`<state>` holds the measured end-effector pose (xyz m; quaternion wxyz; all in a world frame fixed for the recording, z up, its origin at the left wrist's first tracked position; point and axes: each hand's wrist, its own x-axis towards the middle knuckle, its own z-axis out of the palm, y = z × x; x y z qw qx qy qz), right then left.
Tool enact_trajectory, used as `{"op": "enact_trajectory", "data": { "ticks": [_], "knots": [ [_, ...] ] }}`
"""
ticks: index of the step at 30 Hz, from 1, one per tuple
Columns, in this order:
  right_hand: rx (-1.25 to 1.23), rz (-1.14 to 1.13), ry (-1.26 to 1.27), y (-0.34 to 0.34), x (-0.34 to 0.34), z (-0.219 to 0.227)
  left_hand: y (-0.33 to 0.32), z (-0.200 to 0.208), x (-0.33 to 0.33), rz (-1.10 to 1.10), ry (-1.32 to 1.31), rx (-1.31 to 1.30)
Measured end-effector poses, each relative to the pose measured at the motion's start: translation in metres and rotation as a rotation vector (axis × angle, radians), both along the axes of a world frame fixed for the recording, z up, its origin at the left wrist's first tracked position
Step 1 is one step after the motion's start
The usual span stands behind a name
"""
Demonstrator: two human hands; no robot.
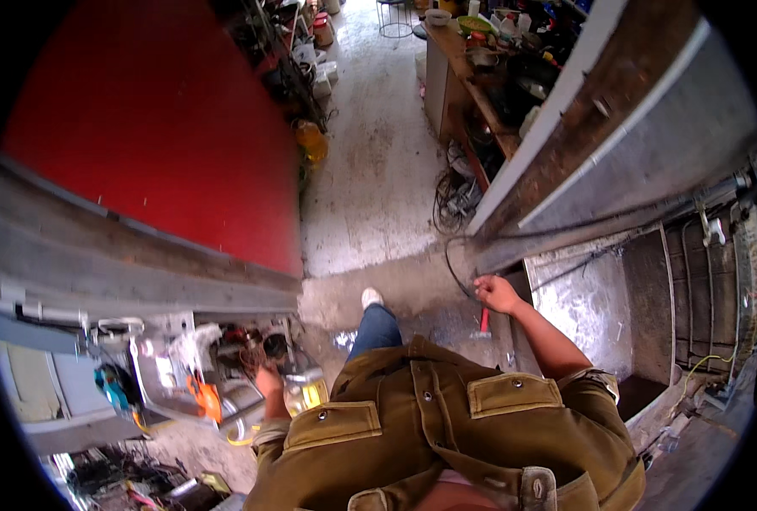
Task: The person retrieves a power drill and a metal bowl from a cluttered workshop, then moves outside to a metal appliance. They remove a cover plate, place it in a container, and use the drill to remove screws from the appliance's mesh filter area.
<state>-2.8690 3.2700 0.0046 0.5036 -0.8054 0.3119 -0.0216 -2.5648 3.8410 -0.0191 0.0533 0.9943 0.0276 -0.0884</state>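
Near a yellow label (313, 395), left fingers (267, 372); above a red hammer (484, 321), right fingers (483, 288); both grips unclear.

The right hand (496, 295) sits between three and four o'clock, its fingers curled inward, the bare right forearm (550, 341) slanting from the elbow toward ten or eleven. The left hand (269, 381) hangs between seven and eight, its left forearm (275, 407) pointing near twelve, finger pose too small to tell.
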Motion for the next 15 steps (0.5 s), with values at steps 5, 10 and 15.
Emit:
{"op": "enact_trajectory", "data": {
  "ticks": [5,10,15],
  "knots": [
    [0.014,-0.025,-0.05,-0.088,0.153,0.007,-0.072,-0.04,0.108,0.084,-0.004,-0.122],
    [0.133,0.065,0.18,-0.127,0.221,0.005,-0.181,-0.049,0.266,-0.13,0.142,-0.361],
    [0.278,-0.237,0.259,-0.178,0.261,0.022,-0.385,0.038,0.386,-0.278,0.138,-0.546]
  ]
}}
